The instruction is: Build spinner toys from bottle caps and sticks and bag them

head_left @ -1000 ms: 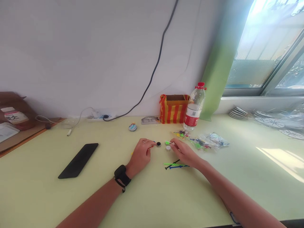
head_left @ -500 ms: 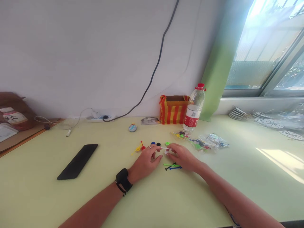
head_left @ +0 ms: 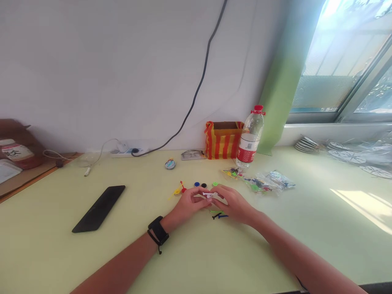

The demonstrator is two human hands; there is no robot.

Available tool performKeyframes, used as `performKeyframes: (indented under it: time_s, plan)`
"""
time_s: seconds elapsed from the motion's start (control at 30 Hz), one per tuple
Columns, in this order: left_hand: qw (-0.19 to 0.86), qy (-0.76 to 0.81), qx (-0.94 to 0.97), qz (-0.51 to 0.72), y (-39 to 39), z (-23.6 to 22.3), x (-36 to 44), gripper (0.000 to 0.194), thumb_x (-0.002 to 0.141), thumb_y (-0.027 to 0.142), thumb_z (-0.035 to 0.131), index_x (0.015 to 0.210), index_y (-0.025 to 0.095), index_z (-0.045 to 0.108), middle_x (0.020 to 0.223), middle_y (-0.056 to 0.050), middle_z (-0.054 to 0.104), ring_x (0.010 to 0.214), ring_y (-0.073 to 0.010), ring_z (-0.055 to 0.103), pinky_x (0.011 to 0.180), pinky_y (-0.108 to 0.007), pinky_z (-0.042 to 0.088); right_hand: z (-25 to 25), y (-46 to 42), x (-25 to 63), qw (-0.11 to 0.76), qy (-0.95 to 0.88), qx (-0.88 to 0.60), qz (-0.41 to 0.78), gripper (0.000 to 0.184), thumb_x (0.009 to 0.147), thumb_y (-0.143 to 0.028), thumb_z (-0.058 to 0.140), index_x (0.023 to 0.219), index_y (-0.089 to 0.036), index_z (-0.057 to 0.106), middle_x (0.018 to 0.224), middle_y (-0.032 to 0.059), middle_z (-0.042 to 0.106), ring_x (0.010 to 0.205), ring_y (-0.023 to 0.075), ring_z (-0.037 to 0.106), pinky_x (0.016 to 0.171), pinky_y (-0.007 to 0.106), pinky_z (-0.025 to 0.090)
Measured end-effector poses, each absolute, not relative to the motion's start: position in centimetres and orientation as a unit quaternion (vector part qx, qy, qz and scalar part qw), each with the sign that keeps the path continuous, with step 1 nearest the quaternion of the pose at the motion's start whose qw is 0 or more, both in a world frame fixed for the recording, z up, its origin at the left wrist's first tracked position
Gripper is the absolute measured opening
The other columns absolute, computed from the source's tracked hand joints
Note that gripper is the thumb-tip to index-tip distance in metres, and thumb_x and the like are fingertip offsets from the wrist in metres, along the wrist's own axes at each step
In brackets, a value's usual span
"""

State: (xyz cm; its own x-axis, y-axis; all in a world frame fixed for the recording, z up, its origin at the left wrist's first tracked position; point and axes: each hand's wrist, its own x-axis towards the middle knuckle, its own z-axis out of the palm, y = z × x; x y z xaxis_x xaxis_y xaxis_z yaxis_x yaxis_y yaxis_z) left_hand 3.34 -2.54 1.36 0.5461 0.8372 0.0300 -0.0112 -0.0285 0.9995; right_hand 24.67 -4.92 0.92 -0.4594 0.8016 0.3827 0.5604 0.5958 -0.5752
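Note:
Between my two hands is a white plastic stick (head_left: 212, 193) with a small white round piece against its underside. My left hand (head_left: 190, 204) pinches the pieces from the left, thumb and fingers together. My right hand (head_left: 235, 205) grips them from the right with thumb and fingertips; the fingers partly hide the join. Just beyond the hands lie a blue disc (head_left: 197, 184), a black disc (head_left: 203, 185) and a green disc (head_left: 215, 184). A yellow piece (head_left: 177, 191) and a red piece (head_left: 183, 190) rest by my left fingers. Below my hands are black (head_left: 217, 215), blue and green sticks.
Bags of coloured parts (head_left: 260, 183) lie to the right, near a water bottle (head_left: 247, 147) and a striped box (head_left: 223, 141). A round tin (head_left: 170, 164) and glasses (head_left: 192, 154) sit toward the wall. At left are a black flat slab (head_left: 99, 209) and a power strip (head_left: 128, 152).
Both hands have come closer together. The white stick and round piece, earlier apart at the fingertips, now meet between my thumbs and fingers.

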Motion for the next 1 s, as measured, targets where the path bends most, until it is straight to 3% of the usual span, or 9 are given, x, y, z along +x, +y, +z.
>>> performKeyframes:
  time_s: [0.17, 0.27, 0.47, 0.67, 1.0]
  plan:
    - [0.628, 0.338, 0.597, 0.369, -2.4, 1.5, 3.2, 0.033, 0.078, 0.043, 0.085, 0.093, 0.017, 0.07, 0.095, -0.006, 0.075, 0.088, -0.0229, 0.075, 0.092, -0.042, 0.058, 1.4, -5.7, 24.6, 0.337, -0.809, -0.427, 0.223, 0.022, 0.103, -0.035, 0.045, 0.122, -0.025, 0.048, 0.098, 0.0058, 0.064, 0.084, 0.0219, 0.059, 0.076, 0.035, 0.047]
    - [0.612, 0.351, 0.601, 0.375, -2.1, 1.1, 3.2, 0.033, 0.078, 0.042, 0.085, 0.091, 0.017, 0.069, 0.094, -0.005, 0.073, 0.085, -0.0209, 0.074, 0.089, -0.039, 0.059, 1.6, -5.7, 24.8, 0.378, -0.773, -0.44, 0.258, 0.012, 0.106, -0.033, 0.034, 0.107, -0.025, 0.043, 0.088, 0.0025, 0.055, 0.072, 0.0197, 0.051, 0.068, 0.033, 0.044]
    - [0.582, 0.345, 0.613, 0.408, -1.6, 0.0, 3.2, 0.037, 0.072, 0.033, 0.09, 0.098, 0.017, 0.068, 0.102, -0.008, 0.075, 0.098, -0.0221, 0.073, 0.096, -0.039, 0.057, 2.0, -5.3, 24.6, 0.399, -0.749, -0.427, 0.312, 0.022, 0.106, -0.04, 0.036, 0.095, -0.025, 0.046, 0.078, -0.0002, 0.049, 0.067, 0.0181, 0.043, 0.061, 0.03, 0.037]
    - [0.595, 0.317, 0.624, 0.394, -2.0, 0.2, 3.3, 0.033, 0.079, 0.032, 0.086, 0.102, 0.018, 0.067, 0.109, -0.01, 0.075, 0.104, -0.0252, 0.073, 0.097, -0.041, 0.058, 1.7, -5.6, 24.0, 0.405, -0.745, -0.383, 0.366, 0.018, 0.107, -0.039, 0.038, 0.109, -0.024, 0.049, 0.089, 0.0018, 0.055, 0.079, 0.0178, 0.051, 0.069, 0.029, 0.042]
    - [0.531, 0.326, 0.672, 0.4, -2.1, 0.1, 3.3, 0.026, 0.085, 0.037, 0.08, 0.097, 0.017, 0.07, 0.1, -0.008, 0.075, 0.098, -0.0234, 0.072, 0.091, -0.039, 0.06, 1.1, -5.6, 23.9, 0.363, -0.801, -0.39, 0.272, 0.007, 0.105, -0.025, 0.038, 0.108, -0.025, 0.044, 0.084, -0.0003, 0.055, 0.071, 0.0169, 0.048, 0.066, 0.028, 0.038]
